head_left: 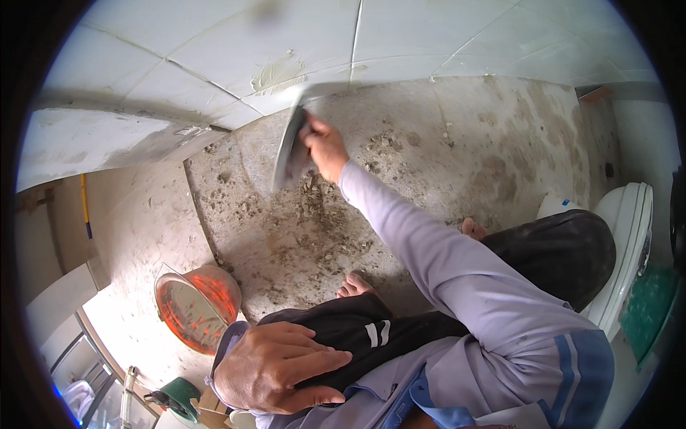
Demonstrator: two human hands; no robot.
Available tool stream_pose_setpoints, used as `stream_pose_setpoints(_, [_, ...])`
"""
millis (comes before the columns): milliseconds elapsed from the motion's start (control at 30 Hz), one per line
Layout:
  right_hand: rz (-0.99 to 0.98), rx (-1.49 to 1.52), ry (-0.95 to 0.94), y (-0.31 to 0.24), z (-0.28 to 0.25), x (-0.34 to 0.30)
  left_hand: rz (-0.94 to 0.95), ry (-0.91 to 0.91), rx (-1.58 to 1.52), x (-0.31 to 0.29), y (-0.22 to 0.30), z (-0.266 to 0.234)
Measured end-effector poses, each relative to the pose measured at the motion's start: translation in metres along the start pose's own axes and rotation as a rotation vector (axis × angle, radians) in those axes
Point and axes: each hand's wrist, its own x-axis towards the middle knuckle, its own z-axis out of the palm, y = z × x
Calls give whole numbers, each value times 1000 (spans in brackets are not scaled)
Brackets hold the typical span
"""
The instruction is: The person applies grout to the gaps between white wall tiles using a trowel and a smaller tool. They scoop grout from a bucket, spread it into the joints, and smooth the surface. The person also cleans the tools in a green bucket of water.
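My right hand (327, 149) is closed around the grip of a flat hand float (284, 146), whose pale blade stands on edge and is slightly blurred. The float is close to the lower edge of the white wall tiles (300, 32), left of the middle of the view. A smear of wet paste (277, 73) lies on a tile just above it. My left hand (277, 367) rests by my dark trouser leg, fingers stretched out, with nothing in it.
Crumbs of rubble (314, 204) litter the rough concrete floor (457, 150). An orange-smeared bucket (230, 289) with a wire handle stands at the left. A white toilet (620, 243) is on the right beside a green sheet-like thing (649, 309). A dark green container (179, 395) sits at lower left.
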Motion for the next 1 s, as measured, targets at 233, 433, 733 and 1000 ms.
stream_pose_setpoints(233, [-69, 37, 359, -49, -27, -27, 11, -2, -11, -1, 1, -1])
stream_pose_setpoints(433, [-53, -149, 60, -73, 10, -17, 16, 17, -31, 1, 2, 1])
stream_pose_setpoints(733, [-306, -163, 408, -76, 10, -30, -23, -19, -47, -7, 8, -2])
stream_pose_setpoints(1000, [-278, -433, -94, -43, 25, -55, 41, 60, -44, -8, 6, 8])
